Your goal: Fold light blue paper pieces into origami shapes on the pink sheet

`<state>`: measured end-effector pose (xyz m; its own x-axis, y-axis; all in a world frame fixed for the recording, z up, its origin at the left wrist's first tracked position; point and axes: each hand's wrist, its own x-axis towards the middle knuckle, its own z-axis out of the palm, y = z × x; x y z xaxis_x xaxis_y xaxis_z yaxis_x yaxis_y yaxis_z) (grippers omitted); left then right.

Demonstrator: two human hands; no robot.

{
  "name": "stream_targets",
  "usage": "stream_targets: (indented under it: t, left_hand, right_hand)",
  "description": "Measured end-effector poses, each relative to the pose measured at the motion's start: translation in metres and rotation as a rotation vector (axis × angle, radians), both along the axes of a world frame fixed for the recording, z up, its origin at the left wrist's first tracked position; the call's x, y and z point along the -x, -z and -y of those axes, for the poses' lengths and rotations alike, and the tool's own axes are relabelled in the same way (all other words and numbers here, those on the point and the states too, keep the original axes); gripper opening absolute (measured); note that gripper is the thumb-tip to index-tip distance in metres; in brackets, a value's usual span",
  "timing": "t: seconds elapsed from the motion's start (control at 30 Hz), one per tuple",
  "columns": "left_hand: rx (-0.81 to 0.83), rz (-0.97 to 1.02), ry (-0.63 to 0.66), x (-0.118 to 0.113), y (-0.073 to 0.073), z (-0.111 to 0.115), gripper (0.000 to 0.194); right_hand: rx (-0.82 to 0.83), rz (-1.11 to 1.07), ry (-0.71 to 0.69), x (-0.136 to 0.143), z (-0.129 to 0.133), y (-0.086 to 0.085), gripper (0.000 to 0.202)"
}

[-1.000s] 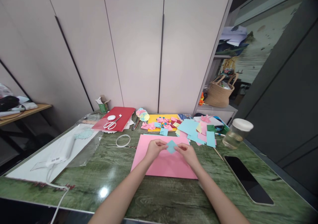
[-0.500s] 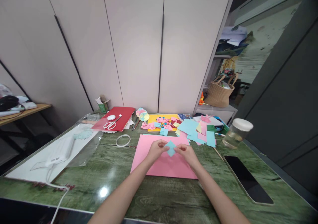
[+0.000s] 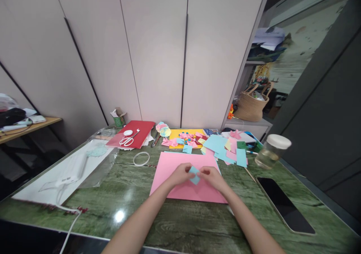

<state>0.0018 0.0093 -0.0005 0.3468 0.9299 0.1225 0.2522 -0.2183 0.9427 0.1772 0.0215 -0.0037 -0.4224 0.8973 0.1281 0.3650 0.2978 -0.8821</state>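
Observation:
A small light-blue folded paper (image 3: 194, 175) is held between my two hands over a pink sheet (image 3: 169, 167). My left hand (image 3: 182, 173) pinches its left side with thumb and fingers. On its right side, my right hand (image 3: 211, 176) grips it the same way. The paper's fold details are too small to tell. Beyond the pink sheet, another small blue paper piece (image 3: 187, 149) lies near pink folded pieces (image 3: 169, 142) and a yellow sheet (image 3: 174, 134).
White scissors (image 3: 126, 141) lie on a red folder (image 3: 142, 128). Blue paper sheets (image 3: 216, 143) are at the back right, near a lidded jar (image 3: 266, 154). A phone (image 3: 284, 203) lies at the right, a white tape ring (image 3: 141, 159) at centre left, and a power strip (image 3: 73, 167) at the left.
The small blue paper has turned and tilted between my fingers, and both hands have shifted slightly. The whole view has moved a little.

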Motion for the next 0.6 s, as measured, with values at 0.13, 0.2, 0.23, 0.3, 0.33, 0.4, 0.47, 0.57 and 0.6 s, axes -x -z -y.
stream_targets:
  t: [0.13,0.2,0.23,0.3,0.33,0.4,0.47,0.57,0.6]
  left_hand:
    - [-0.064,-0.285,0.088,0.013,-0.009,-0.001,0.025]
    - [-0.04,-0.319,0.055,0.026,-0.017,-0.017,0.029]
    - [-0.057,-0.35,0.003,0.034,-0.022,-0.029,0.029]
    - [-0.127,-0.52,-0.251,0.054,-0.031,-0.062,0.024]
    - [-0.133,-0.565,-0.34,0.065,-0.035,-0.08,0.024]
    - [-0.126,-0.629,-0.481,0.087,-0.04,-0.113,0.027]
    - [-0.105,-0.682,-0.609,0.107,-0.041,-0.139,0.032]
    - [-0.063,-0.732,-0.716,0.124,-0.038,-0.162,0.031]
    - [-0.057,-0.74,-0.733,0.126,-0.037,-0.166,0.03]
  right_hand:
    - [-0.009,0.138,-0.028,0.001,0.005,-0.004,0.017]
    - [-0.012,0.171,-0.002,0.002,0.007,-0.006,0.016]
    - [-0.012,0.181,0.014,0.002,0.007,-0.008,0.016]
    - [-0.016,0.188,0.034,0.002,0.007,-0.011,0.015]
    - [-0.015,0.19,0.043,0.003,0.008,-0.012,0.015]
    - [-0.017,0.183,0.053,0.004,0.008,-0.014,0.015]
    - [-0.014,0.174,0.054,0.005,0.009,-0.015,0.014]
    - [0.003,0.186,0.058,0.007,0.01,-0.014,0.014]
    - [0.011,0.194,0.063,0.008,0.01,-0.014,0.014]
